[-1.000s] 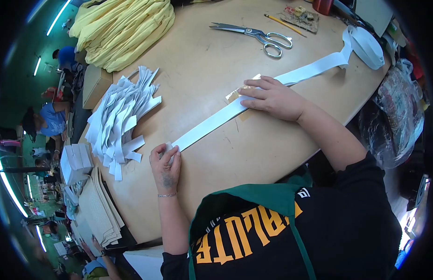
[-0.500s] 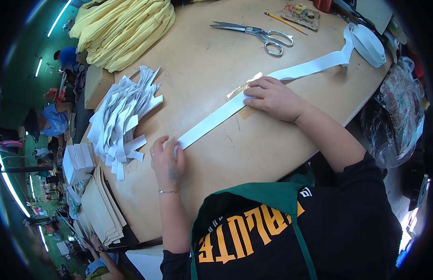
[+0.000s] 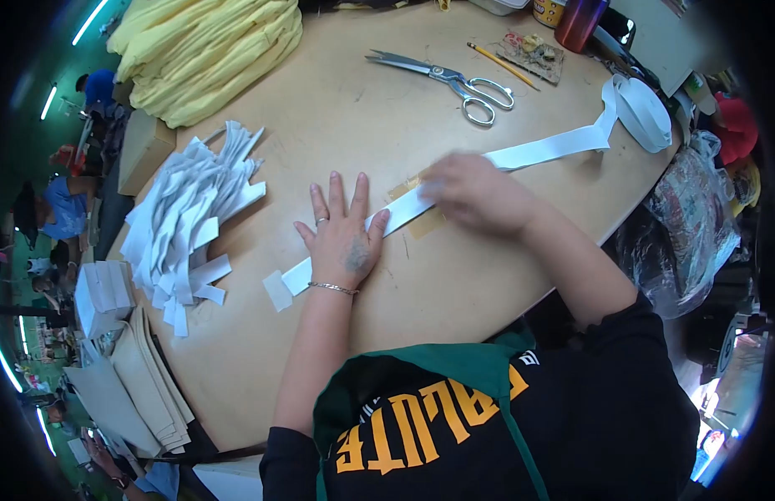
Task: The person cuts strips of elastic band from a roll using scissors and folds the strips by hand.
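A long white band [image 3: 408, 210] lies slantwise on the table, running up to a loose roll [image 3: 642, 115] of the same band at the right. My left hand [image 3: 344, 242] rests flat across it near its lower left end, fingers spread. A small pale piece of tape [image 3: 277, 290] sits at that end. Over the band farther right is my right hand [image 3: 479, 196]; motion blurs its fingers, so their grip is unclear. Tan tape [image 3: 427, 222] on the tabletop shows beside the band there. Left of my left hand lies a heap of cut white strips [image 3: 183, 221].
Scissors [image 3: 450, 77], a pencil [image 3: 504, 67] and a dark red bottle [image 3: 581, 23] are toward the far side. Bundled yellow fabric [image 3: 204, 58] lies at the far left. White boxes [image 3: 103, 292] and stacked sheets [image 3: 145, 376] line the left edge. Clear plastic bags [image 3: 684, 225] hang at the right.
My left hand has moved from the band's end onto the band and spread flat, uncovering the end and the pale tape. My right hand is now blurred. The whole view has shifted slightly.
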`<state>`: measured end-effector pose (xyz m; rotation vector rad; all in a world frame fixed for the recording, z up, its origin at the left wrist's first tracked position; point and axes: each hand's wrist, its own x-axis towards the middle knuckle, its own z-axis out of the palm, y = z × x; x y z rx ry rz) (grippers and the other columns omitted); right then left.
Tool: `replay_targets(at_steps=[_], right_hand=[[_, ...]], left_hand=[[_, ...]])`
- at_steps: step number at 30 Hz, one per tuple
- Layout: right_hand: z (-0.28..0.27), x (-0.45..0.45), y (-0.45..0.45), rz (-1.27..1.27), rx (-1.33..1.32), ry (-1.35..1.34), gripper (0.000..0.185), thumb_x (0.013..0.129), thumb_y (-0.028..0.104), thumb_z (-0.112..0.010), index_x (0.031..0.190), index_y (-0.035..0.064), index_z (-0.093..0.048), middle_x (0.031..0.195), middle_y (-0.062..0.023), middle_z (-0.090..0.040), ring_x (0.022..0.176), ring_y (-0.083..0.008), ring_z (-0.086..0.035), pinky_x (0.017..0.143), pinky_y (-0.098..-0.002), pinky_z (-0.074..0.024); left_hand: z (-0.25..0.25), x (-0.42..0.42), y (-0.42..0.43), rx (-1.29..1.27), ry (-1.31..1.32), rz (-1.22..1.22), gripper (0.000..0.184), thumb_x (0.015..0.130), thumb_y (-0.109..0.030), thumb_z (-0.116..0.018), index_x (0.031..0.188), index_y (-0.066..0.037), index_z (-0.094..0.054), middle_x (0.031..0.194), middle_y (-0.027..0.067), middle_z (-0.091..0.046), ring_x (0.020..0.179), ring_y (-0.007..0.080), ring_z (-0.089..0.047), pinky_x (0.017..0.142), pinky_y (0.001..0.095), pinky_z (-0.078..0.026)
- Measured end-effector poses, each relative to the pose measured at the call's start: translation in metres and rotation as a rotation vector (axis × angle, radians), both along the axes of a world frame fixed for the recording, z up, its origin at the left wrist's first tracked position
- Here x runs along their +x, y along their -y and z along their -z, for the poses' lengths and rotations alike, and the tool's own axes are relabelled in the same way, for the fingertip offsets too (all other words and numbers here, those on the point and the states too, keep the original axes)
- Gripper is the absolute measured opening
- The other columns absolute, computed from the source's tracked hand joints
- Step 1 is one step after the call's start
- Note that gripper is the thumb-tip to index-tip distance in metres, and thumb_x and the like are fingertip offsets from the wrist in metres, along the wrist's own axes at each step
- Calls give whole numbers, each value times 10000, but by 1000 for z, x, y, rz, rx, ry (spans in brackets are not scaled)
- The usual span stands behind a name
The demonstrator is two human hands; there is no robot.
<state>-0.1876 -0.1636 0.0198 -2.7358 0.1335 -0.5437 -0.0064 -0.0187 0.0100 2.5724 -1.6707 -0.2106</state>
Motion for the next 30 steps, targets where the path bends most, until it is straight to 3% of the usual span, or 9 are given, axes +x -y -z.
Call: replay_targets(at_steps=[2, 6, 15, 17, 19, 21, 23, 26, 30], right_hand=[[-6, 4, 29, 341, 168, 206, 264, 766, 147, -585, 1021, 90, -621, 987, -120, -590, 971, -306, -533, 860, -395, -446], [-6, 11, 99, 859, -52, -365, 287, 790, 205, -608, 1033, 51, -610, 979, -162, -597, 996, -287, -543, 876, -375, -429], [-67, 39, 107, 819, 282, -922, 193, 768, 168, -604, 813, -19, -596, 583, -78, -546, 517, -195, -557, 518, -304, -467], [-64, 1, 112, 666, 940, -451, 167, 773, 183, -627, 795, 22, -589, 601, -43, -541, 544, -134, -548, 500, -269, -432], [-71, -28, 64, 666, 971, -319, 191, 791, 222, -634, 792, 42, -570, 605, -31, -545, 548, -122, -544, 485, -257, -406], [-73, -63, 5, 618, 935, -416, 212, 818, 245, -614, 753, 61, -530, 605, -38, -543, 525, -131, -544, 488, -255, -409], [-65, -101, -54, 775, 1355, -351, 208, 831, 250, -635, 800, 67, -542, 646, -27, -548, 547, -131, -551, 520, -263, -450], [-60, -130, -111, 493, 1447, -544, 265, 848, 298, -599, 798, 55, -506, 700, -22, -537, 656, -110, -545, 597, -246, -446], [-59, -126, -140, 390, 1498, -683, 476, 826, 554, -542, 809, 80, -493, 684, 0, -505, 645, -90, -489, 586, -238, -407]], left_hand=[[-1, 0, -2, -26, -9, 0, 571, 895, -501, -395, 1407, -267, -301, 1494, 106, -177, 1373, 379, -115, 975, 703, -146], [0, 1, -2, -55, 3, 4, 568, 890, -504, -409, 1401, -273, -316, 1489, 101, -192, 1371, 369, -129, 978, 698, -155], [3, 3, -4, -102, -17, -5, 561, 888, -501, -415, 1393, -274, -329, 1487, 85, -201, 1375, 350, -122, 979, 699, -160], [4, 3, -6, -115, -24, -1, 558, 888, -501, -413, 1392, -273, -331, 1487, 85, -203, 1376, 345, -118, 980, 699, -158], [7, 4, -6, -142, -31, -2, 556, 890, -499, -412, 1391, -273, -331, 1486, 85, -203, 1377, 341, -119, 981, 699, -155], [9, 4, -6, -155, -36, -5, 555, 891, -498, -412, 1392, -274, -330, 1486, 84, -204, 1377, 338, -120, 981, 698, -153], [9, 4, -6, -153, -31, 2, 556, 891, -497, -413, 1394, -276, -326, 1486, 84, -204, 1376, 337, -124, 981, 698, -152], [11, 5, -5, -154, -16, 2, 556, 893, -495, -412, 1396, -280, -318, 1486, 84, -203, 1376, 337, -122, 981, 698, -154], [10, 3, -6, -139, -14, 5, 555, 895, -497, -405, 1399, -283, -312, 1487, 83, -200, 1378, 335, -119, 984, 698, -149]])
